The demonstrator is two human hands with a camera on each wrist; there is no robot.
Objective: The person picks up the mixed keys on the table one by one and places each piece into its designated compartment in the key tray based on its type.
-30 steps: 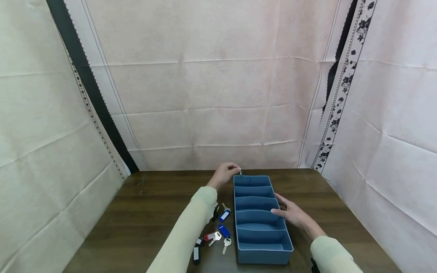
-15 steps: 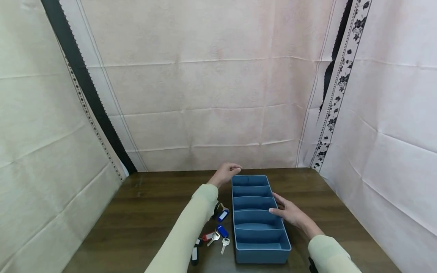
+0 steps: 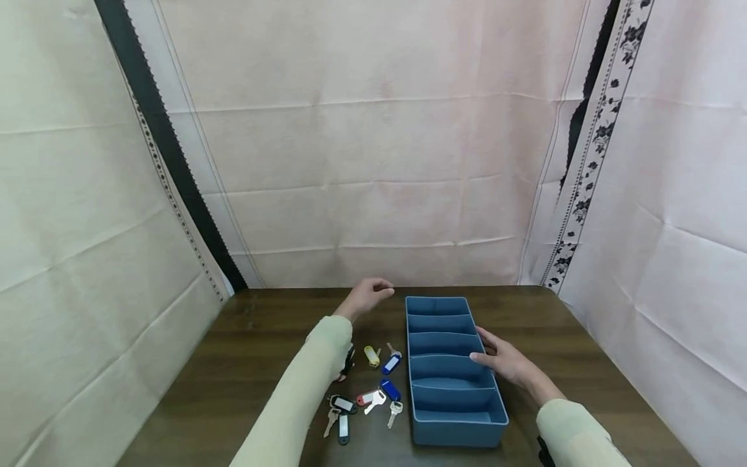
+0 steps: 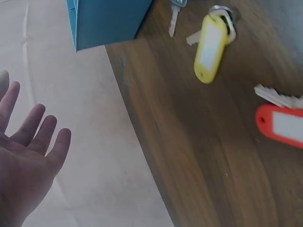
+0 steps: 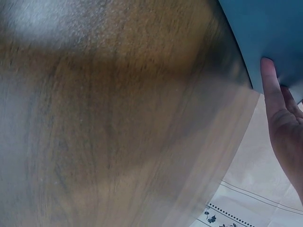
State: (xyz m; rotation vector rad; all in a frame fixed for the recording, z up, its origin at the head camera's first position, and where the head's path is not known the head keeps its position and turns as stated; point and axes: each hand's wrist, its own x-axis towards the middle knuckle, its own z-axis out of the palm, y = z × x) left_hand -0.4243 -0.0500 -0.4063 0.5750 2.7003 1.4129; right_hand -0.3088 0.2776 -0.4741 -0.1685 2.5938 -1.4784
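Note:
A blue organizer box [image 3: 455,376] with several compartments in a row stands lengthwise on the table. My left hand [image 3: 369,297] hovers beyond its far left corner, apart from it, with relaxed fingers and nothing in them; the left wrist view shows the palm and spread fingers [image 4: 40,137]. My right hand [image 3: 510,366] holds the box's right wall, its thumb over the rim and its fingers along the outside. In the right wrist view a straight finger [image 5: 269,78] lies against that wall. The bottoms of the far compartments are hidden.
Left of the box lie several tagged keys: a yellow tag [image 3: 371,355], blue tags [image 3: 391,363], a red tag [image 3: 367,397] and dark tags [image 3: 343,428]. My left sleeve [image 3: 292,395] covers part of this area. White cloth [image 3: 373,162] hangs behind the brown table [image 3: 222,389].
A small silver piece hung from my left fingertips over the box's far end one second ago; it is gone from them now. That hand has drawn left. My right hand stays on the box.

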